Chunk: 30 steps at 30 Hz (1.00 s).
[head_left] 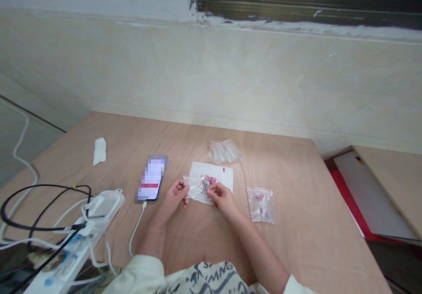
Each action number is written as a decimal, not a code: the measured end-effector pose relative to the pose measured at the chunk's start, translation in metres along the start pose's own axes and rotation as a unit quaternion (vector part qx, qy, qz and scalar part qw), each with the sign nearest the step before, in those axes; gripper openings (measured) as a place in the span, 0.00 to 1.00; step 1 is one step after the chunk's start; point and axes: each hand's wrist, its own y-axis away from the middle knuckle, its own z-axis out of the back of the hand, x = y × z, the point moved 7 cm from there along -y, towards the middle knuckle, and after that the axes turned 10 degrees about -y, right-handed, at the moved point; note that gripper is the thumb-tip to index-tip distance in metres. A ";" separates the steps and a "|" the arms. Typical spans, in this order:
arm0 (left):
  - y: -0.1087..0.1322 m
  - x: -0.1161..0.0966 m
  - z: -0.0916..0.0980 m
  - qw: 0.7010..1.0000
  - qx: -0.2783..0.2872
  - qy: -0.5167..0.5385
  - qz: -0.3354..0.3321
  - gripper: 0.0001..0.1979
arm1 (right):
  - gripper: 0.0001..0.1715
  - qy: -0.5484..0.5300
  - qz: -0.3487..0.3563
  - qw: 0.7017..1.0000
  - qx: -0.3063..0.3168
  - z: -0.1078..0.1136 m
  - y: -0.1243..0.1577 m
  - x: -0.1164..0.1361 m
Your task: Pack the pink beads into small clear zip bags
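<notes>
My left hand (176, 196) pinches one edge of a small clear plastic bag (195, 186) just above the wooden table (296, 223). My right hand (221, 196) pinches the bag's other side, fingers closed at its mouth. Under the bag lies a white sheet of paper (221, 175) with a little heap of pink beads (211, 180) on it. One stray pink bead (223, 169) sits farther up the sheet.
A pile of empty clear bags (224, 150) lies behind the paper. Filled bags with pink beads (261, 204) lie to the right. A phone (152, 178) on a cable lies left, beside a white power strip (89, 223) with tangled cords and a folded tissue (99, 150).
</notes>
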 end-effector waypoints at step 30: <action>0.007 -0.026 -0.005 0.990 0.094 -0.100 -0.044 0.13 | 0.10 0.080 0.098 0.990 -0.065 0.014 0.024 0.072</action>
